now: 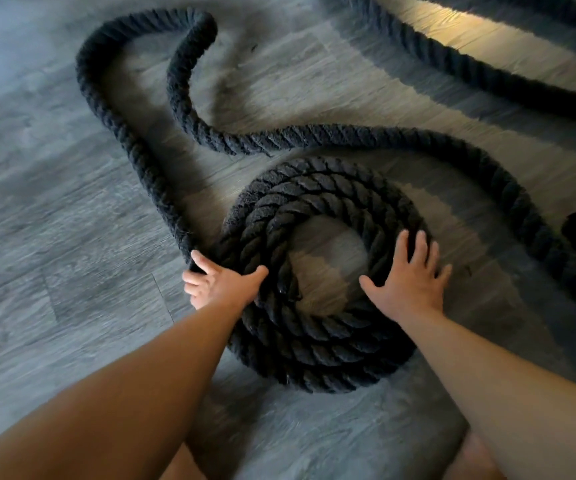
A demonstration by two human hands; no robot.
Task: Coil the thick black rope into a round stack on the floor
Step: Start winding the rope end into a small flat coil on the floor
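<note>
Just beyond the coil (317, 344), loose rope (189, 109) on grey floor (54, 202)

No text, label, brand, number or sign can be read anywhere in view.

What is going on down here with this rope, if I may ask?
A person is coiling a thick black twisted rope into a round stack on the grey wood-look floor. The left hand grips the rope where it meets the stack's left edge; the right hand lies flat, fingers spread, on the stack's right side. Several turns are laid, but a long loose length snakes away uncoiled.
</note>
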